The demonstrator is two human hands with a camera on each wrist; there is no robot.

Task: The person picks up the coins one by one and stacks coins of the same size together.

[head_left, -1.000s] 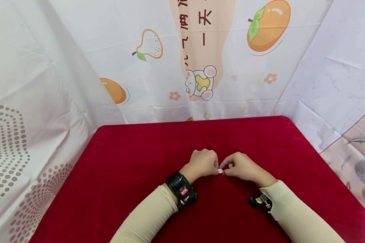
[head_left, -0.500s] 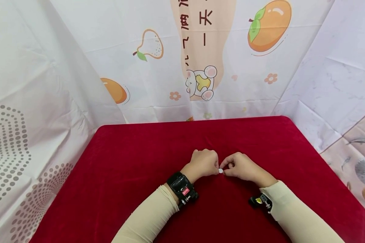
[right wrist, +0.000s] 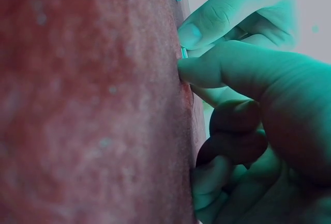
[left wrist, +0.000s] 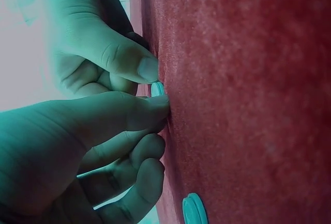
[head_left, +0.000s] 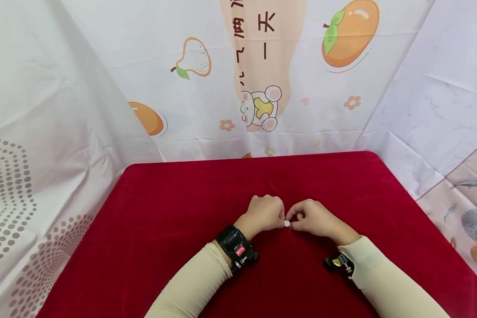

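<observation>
A small white round disc (head_left: 287, 223) lies on the red velvet tablecloth (head_left: 175, 221) near the middle of the table. My left hand (head_left: 281, 219) and right hand (head_left: 295, 219) meet over it, fingers curled, and their thumb tips squeeze the disc from either side. In the left wrist view the disc (left wrist: 156, 88) stands on edge against the cloth between the two thumbs. It appears the same way in the right wrist view, disc (right wrist: 184, 53) wedged between them. A second disc (left wrist: 194, 211) lies on the cloth under my left hand, hidden in the head view.
The table's far edge (head_left: 246, 159) meets a white curtain printed with fruit and a bear (head_left: 262, 106). Patterned sheets hang at the left (head_left: 32, 176) and right (head_left: 441, 132). Both wrists carry black cameras.
</observation>
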